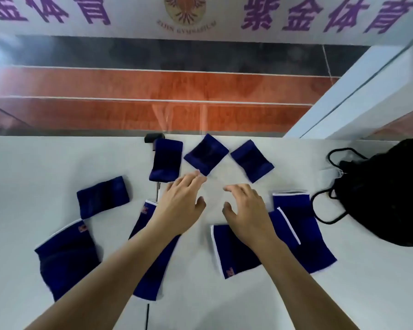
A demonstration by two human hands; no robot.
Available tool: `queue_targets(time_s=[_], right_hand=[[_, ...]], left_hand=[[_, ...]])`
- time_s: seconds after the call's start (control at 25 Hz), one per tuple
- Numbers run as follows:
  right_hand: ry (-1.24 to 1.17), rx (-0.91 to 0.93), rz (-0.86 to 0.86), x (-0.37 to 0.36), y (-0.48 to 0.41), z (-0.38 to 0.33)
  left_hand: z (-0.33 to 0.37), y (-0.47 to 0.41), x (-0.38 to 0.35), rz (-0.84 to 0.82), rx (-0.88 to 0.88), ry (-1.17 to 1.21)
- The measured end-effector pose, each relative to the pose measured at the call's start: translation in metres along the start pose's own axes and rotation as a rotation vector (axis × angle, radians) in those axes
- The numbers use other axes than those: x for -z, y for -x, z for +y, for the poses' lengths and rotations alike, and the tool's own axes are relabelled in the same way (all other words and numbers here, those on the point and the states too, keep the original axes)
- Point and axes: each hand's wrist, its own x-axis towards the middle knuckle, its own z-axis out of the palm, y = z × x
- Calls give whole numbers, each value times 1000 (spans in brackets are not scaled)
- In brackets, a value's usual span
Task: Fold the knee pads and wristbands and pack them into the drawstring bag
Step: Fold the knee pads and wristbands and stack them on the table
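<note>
Head view: left hand and right hand side by side above the white table, fingers loosely spread, holding nothing. Left fingertips near the corner of a navy wristband. Right wrist overlaps a knee pad. Black drawstring bag at far right, cords loose. Wall banner reads 紫金体育. Pad logos red, unreadable. Count: four wristbands, four white-trimmed knee pads, one bag.

White table, gear laid flat.
Four small navy wristbands in an arc toward the far side; four larger white-edged knee pads nearer; black drawstring bag at right; small black object at far edge.
</note>
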Motion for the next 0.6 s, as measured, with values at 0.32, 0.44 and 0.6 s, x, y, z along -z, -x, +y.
queue_targets(time_s=[0.32, 0.44, 0.6], right_hand=[[321, -135, 26, 2, -39, 40], [410, -148, -82, 1, -42, 52], [452, -99, 10, -9, -23, 50]], left_hand=[[-21, -40, -47, -40, 22, -213], [-7, -21, -59, -46, -11, -253], [13, 4, -75, -46, -29, -243]])
